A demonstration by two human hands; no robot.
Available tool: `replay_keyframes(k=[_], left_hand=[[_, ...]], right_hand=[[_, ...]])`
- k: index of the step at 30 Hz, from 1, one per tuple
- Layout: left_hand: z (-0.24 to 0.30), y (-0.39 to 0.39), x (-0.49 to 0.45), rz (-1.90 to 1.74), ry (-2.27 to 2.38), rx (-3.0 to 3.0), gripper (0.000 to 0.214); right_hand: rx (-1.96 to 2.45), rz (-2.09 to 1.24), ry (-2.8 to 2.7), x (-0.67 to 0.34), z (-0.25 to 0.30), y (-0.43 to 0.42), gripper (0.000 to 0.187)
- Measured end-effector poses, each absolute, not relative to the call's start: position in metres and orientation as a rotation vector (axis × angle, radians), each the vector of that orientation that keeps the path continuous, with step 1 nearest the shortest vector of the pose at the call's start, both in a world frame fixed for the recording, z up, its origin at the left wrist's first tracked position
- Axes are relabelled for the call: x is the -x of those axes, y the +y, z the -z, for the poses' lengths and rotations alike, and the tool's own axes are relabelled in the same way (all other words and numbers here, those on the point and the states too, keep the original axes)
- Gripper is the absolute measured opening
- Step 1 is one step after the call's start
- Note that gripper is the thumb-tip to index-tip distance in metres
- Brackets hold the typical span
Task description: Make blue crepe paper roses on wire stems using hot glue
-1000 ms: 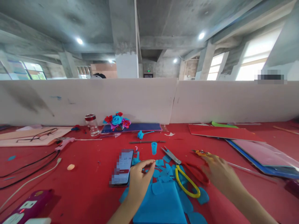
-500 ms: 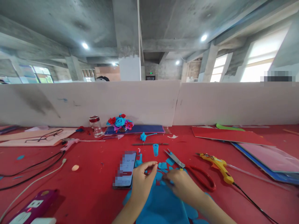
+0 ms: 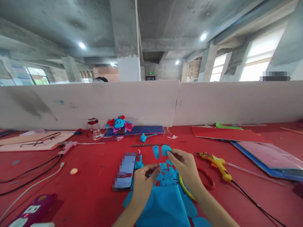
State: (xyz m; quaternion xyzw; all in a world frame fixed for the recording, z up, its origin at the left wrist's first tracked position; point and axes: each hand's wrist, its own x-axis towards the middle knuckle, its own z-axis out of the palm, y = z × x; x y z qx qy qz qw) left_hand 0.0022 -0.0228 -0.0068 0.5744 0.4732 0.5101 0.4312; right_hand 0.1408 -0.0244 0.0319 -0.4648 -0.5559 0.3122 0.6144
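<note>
Between thumb and fingers, my right hand [image 3: 184, 162] pinches a rounded blue petal piece [image 3: 166, 150], held up over the table. My left hand [image 3: 145, 178] is closed in a pinch beside the phone [image 3: 125, 172]; whatever is in its fingertips is too small to make out. A small rolled blue piece [image 3: 155, 152] stands just left of the petal. Blue scraps [image 3: 167, 179] lie between my hands, above a larger blue sheet [image 3: 163, 205]. Scissors with a red and yellow handle [image 3: 186, 189] lie under my right hand, their blades hidden.
A yellow glue gun [image 3: 217, 164] with a cord lies at right, near stacked coloured sheets [image 3: 265, 156]. Farther back are a blue flower on a stem [image 3: 143, 137], a dark stick [image 3: 146, 145], a flower bunch [image 3: 120, 123] and a glass jar [image 3: 95, 129]. Cables and a purple power strip [image 3: 34, 208] lie left.
My right hand has risen from the blue scraps and now holds up a rounded petal piece, covering the scissor blades. My left hand stays pinched in nearly the same place.
</note>
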Motion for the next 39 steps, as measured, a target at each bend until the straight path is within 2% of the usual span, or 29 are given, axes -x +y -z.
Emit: replay_keyframes(k=[10,20,29,39], left_hand=[[0.007,-0.024,-0.003,-1.274,1.183,-1.464,0.022],[0.009,-0.022,-0.003,-1.291,1.219,-1.484,0.023],[0.008,-0.025,-0.003,-1.278,1.225,-1.533,0.021],[0.009,-0.023,-0.005,-1.297,1.208,-1.551,0.022]], right_hand=[[1.202,-0.313,-1.418,-0.128,-0.027,-0.029,0.02],[1.277,-0.145,-1.443,-0.136,-0.027,-0.031,0.019],[1.268,-0.069,-1.507,-0.129,-0.027,-0.034,0.019],[1.261,-0.178,-1.486,-0.128,-0.028,-0.035,0.021]])
